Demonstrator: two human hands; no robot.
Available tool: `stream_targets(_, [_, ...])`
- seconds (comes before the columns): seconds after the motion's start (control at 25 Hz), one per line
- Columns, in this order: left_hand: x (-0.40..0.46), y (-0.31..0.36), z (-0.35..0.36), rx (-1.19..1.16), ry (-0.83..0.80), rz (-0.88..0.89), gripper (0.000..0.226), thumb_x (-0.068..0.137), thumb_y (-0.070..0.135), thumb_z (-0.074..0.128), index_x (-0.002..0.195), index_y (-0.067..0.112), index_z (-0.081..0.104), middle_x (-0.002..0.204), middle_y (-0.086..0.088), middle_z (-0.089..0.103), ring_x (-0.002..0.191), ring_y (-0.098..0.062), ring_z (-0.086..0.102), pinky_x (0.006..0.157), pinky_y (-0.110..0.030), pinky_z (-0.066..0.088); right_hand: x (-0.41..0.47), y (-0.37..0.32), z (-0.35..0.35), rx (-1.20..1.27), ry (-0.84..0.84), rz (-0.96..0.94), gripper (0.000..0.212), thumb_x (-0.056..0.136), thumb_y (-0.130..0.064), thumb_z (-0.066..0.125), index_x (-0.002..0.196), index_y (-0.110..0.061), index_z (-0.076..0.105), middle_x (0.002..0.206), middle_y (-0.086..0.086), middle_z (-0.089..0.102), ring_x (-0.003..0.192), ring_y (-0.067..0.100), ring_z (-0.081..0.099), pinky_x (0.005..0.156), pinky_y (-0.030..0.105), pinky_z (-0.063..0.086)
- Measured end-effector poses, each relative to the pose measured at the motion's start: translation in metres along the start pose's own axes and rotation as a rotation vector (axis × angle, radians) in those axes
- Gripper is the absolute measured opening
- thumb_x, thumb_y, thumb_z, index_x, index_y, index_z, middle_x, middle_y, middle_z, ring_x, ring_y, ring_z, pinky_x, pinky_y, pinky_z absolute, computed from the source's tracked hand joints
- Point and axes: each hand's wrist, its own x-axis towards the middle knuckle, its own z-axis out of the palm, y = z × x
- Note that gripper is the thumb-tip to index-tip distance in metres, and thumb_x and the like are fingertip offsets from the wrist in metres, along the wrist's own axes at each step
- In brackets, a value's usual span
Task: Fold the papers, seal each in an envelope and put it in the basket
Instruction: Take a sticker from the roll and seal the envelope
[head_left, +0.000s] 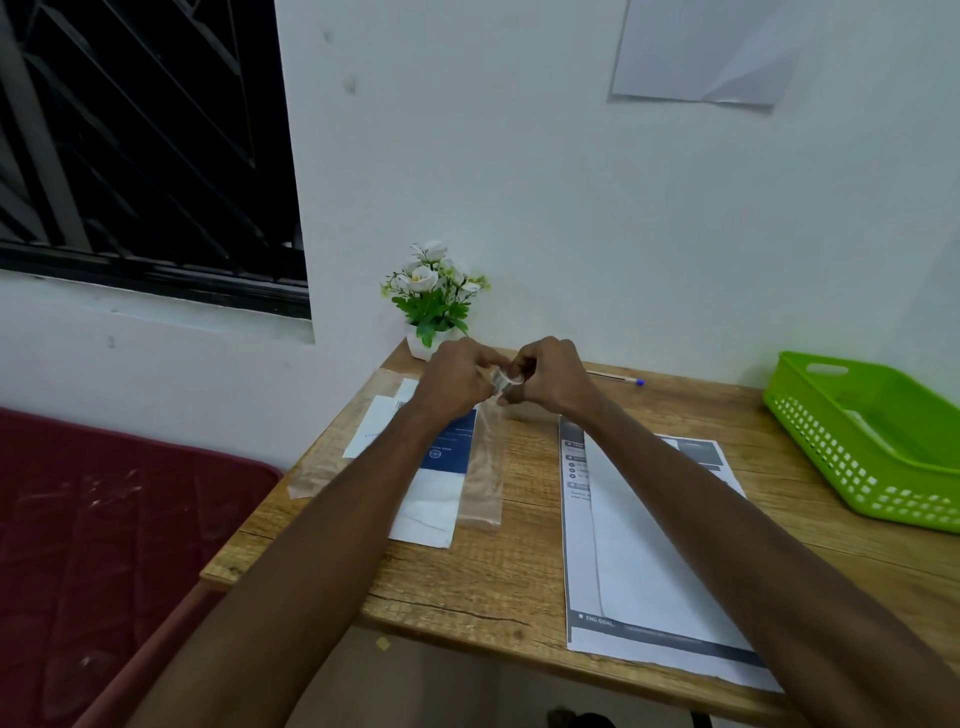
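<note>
1. Head view: both hands meet above the far-left part of the wooden table (498, 582). The left hand (457, 382) and right hand (550, 376) have fingers curled round a small roll of clear tape (503, 383); a strip of tape (485, 457) hangs down from it toward the tabletop.
2. Exact pinch points are hard to tell, as the fingers overlap.
3. An envelope (441, 488), white with a dark blue panel, lies flat near the table's left edge, partly under the left forearm. A second tape strip seems to lie along that left edge.
4. Printed papers (649, 571) lie unfolded near the front edge, right of centre, with a plain white sheet on top.
5. A green basket (872, 441) sits at the right edge; something pale lies inside, unclear what.
6. A pen (618, 378) lies by the far edge; a potted flower (436, 296) stands at the far-left corner.
7. Handling judgement: the tape is light, limp and sticky, likely to curl or stick to itself, so it is best held taut by both ends. The envelope is thin and light and may slide, so it should be pinned flat while sealing. The papers are floppy and best held by the edges.
8. Step in hand, probably: pulling tape to seal the envelope.
</note>
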Motion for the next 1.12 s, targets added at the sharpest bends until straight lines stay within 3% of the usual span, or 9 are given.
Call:
stream_targets(0.12, [0.000,0.001,0.003,0.060,-0.020,0.014,0.026,0.074,0.015,0.088,0.099,0.020,0.082,0.107,-0.002,0.076,0.087,-0.017,0.070,0.078,-0.039,0.060,-0.008,0.002,-0.002,-0.006,-0.026,-0.009,0.034,0.059,-0.030,0.095,0.081,-0.010,0.077,0.073,-0.003,0.072,0.063,0.009,0.063,0.057,0.021,0.047])
stream_targets(0.28, [0.002,0.000,0.005,0.116,-0.095,0.089,0.020,0.073,0.020,0.089,0.093,0.021,0.083,0.093,0.004,0.078,0.076,-0.005,0.069,0.069,-0.026,0.055,-0.018,0.008,0.000,-0.006,-0.045,-0.031,0.028,0.063,-0.032,0.091,0.080,-0.014,0.077,0.071,-0.005,0.070,0.065,0.011,0.064,0.058,0.024,0.048])
stream_targets(0.48, [0.004,-0.002,0.011,0.209,-0.103,0.139,0.017,0.078,0.027,0.084,0.094,0.021,0.082,0.084,0.004,0.076,0.073,-0.009,0.066,0.061,-0.025,0.047,-0.018,0.007,-0.007,-0.051,-0.051,-0.075,0.033,0.062,-0.028,0.092,0.088,-0.015,0.078,0.079,-0.006,0.073,0.071,0.010,0.065,0.064,0.026,0.051])
stream_targets(0.6, [0.005,-0.004,0.013,0.194,-0.045,0.114,0.018,0.078,0.030,0.085,0.091,0.018,0.081,0.081,0.002,0.075,0.070,-0.010,0.065,0.060,-0.024,0.042,-0.023,0.004,-0.005,-0.064,0.069,-0.113,0.040,0.064,-0.025,0.090,0.100,-0.018,0.074,0.091,-0.006,0.074,0.078,0.010,0.066,0.070,0.032,0.055])
stream_targets(0.72, [0.006,-0.004,0.014,0.194,0.011,0.074,0.024,0.080,0.039,0.083,0.090,0.017,0.081,0.082,0.002,0.075,0.070,-0.010,0.065,0.058,-0.023,0.043,-0.029,0.005,-0.001,-0.071,0.224,-0.034,0.047,0.067,-0.033,0.091,0.107,-0.021,0.070,0.098,-0.010,0.073,0.081,0.007,0.067,0.068,0.030,0.055])
stream_targets(0.92, [0.006,-0.003,0.015,0.151,0.041,0.011,0.025,0.083,0.041,0.080,0.086,0.016,0.080,0.081,0.001,0.074,0.065,-0.006,0.059,0.057,-0.023,0.042,-0.034,0.009,0.005,-0.032,0.321,0.019,0.024,0.073,-0.036,0.089,0.089,-0.025,0.077,0.081,-0.011,0.075,0.071,0.002,0.068,0.068,0.032,0.058])
stream_targets(1.12, [0.005,-0.003,0.013,0.154,0.042,0.004,0.025,0.083,0.042,0.080,0.081,0.017,0.078,0.071,0.008,0.064,0.060,-0.003,0.054,0.054,-0.022,0.034,-0.033,0.010,0.004,-0.010,0.322,0.012,0.012,0.080,-0.024,0.084,0.092,-0.019,0.083,0.086,-0.004,0.080,0.075,0.007,0.072,0.073,0.040,0.061])
